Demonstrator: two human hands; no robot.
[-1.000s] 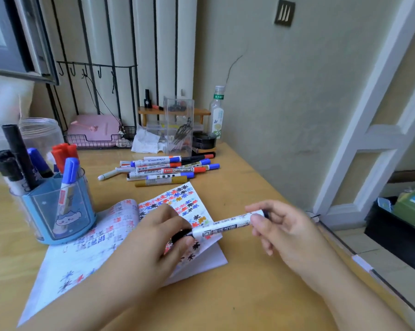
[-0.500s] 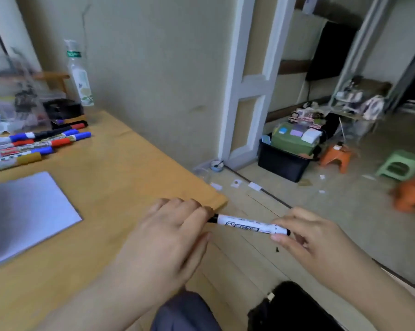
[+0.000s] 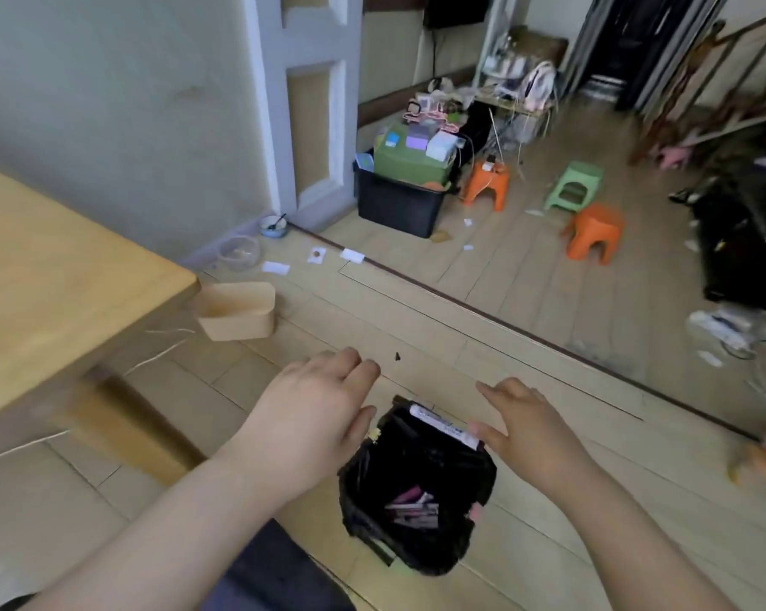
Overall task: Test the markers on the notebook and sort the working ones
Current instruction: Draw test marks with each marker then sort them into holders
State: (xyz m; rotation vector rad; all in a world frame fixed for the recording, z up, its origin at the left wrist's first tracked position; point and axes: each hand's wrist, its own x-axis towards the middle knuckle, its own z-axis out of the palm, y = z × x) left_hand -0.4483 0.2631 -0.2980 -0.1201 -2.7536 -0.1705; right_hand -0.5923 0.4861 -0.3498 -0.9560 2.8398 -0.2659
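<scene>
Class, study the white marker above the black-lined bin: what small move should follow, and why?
Probably turn back to the wooden table for another marker. The white marker sits at the rim of the black-lined bin, and both the left hand and right hand look open, holding nothing.

marker (image 3: 445,427) print too blurred, nothing readable anywhere

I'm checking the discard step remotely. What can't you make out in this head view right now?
- Marker at the bin's rim: its far end is hidden behind the right hand, so grip or release is unclear.
- Black-lined bin: the contents are dark and blurred; only pinkish shapes show.
- Table: cut off by the left edge; notebook and other markers are out of view.
- Left hand: palm side is hidden.
</scene>
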